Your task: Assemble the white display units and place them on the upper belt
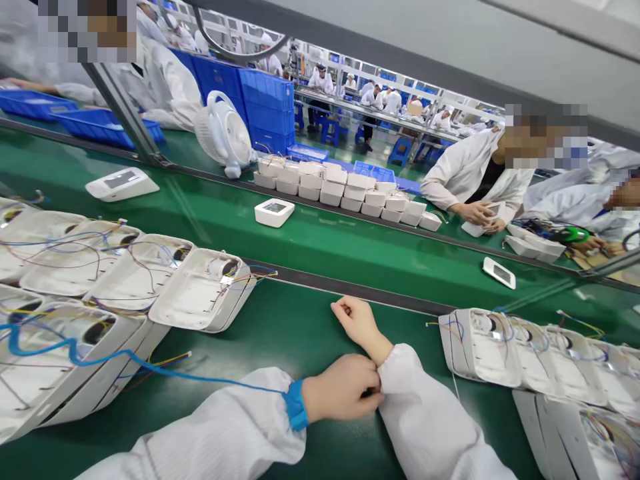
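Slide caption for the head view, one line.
Left hand in blue wrist strap at right sleeve cuff, between open white wired housings on green workbench.

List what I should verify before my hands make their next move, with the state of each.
1. Wrist band on the left wrist: ok, it sits at the sleeve's end.
2. Far end of the blue cord fastened: cannot tell, it runs out of view at the left.
3. Left hand free: not ok, it is at the cuff of the right sleeve.
4. Right hand free of parts: ok, nothing shows in its loosely curled fingers.
5. Cord clear of the white cases on the left: cannot tell, it crosses in front of some in this view.
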A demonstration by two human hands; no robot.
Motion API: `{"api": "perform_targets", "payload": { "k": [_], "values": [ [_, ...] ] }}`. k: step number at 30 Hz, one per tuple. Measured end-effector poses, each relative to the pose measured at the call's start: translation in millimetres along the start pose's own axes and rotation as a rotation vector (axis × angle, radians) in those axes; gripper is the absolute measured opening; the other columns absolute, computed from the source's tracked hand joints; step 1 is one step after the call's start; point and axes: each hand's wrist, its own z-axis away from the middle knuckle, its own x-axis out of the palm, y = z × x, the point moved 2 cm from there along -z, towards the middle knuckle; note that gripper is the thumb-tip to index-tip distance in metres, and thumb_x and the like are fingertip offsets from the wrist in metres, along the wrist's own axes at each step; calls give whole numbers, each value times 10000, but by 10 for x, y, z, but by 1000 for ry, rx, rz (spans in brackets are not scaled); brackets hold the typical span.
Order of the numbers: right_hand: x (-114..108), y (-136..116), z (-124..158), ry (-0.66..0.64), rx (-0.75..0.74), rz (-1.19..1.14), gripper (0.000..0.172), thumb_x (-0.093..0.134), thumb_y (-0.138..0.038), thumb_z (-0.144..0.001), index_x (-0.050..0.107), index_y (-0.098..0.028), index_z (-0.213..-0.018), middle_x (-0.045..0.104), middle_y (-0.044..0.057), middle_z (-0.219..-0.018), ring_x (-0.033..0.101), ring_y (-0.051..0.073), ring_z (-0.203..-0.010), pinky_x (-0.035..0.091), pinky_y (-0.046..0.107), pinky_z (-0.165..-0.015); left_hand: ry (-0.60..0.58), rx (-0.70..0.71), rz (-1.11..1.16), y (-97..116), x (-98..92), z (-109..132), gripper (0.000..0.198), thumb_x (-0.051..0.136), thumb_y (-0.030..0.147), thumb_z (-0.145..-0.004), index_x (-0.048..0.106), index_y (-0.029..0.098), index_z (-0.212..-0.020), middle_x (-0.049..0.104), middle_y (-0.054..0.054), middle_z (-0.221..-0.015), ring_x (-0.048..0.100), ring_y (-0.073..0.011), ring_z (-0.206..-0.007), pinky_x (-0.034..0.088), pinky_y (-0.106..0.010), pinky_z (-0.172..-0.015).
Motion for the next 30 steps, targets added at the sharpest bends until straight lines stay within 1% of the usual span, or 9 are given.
{"api": "perform_targets", "payload": {
  "k": [7, 15, 24, 27, 30],
  "values": [
    [-18, -35, 5, 0, -18, 16, 279, 561, -392, -900, 645, -214, -703, 606, -19, -623, 509, 131, -571, 364, 252, -575, -21, -14, 2, 31, -4, 1, 149, 609, 212, -825, 594, 192, -678, 659, -23, -735, 607, -173, -696, 434, -287, -654],
    [-23, -46, 4, -3, -18, 20, 261, 571, -376, -897, 646, -216, -705, 609, -20, -624, 513, 130, -570, 366, 247, -569, -13, -13, -5, 32, -10, -2, 144, 621, 200, -815, 587, 178, -676, 655, -20, -728, 596, -157, -680, 406, -280, -641],
    [-24, -47, 3, -7, -30, 29, 269, 571, -378, -905, 652, -213, -707, 612, -17, -628, 510, 130, -570, 367, 244, -570, -16, -23, 11, 19, -12, 1, 146, 630, 199, -816, 580, 177, -681, 655, -13, -743, 594, -153, -695, 408, -274, -657],
    [-23, -57, 8, 6, -22, 33, 263, 585, -361, -904, 652, -213, -698, 614, -22, -625, 512, 125, -573, 359, 237, -568, -22, -15, 24, 28, -24, 0, 148, 617, 203, -836, 581, 178, -694, 652, -13, -752, 590, -155, -707, 409, -277, -667],
    [-19, -72, 13, 5, -17, 52, 255, 599, -340, -906, 653, -205, -697, 618, -25, -630, 511, 113, -584, 351, 226, -580, -16, -12, 43, 48, -36, 8, 171, 564, 222, -885, 594, 179, -722, 650, -20, -765, 583, -160, -717, 413, -284, -674]
  ]
}}
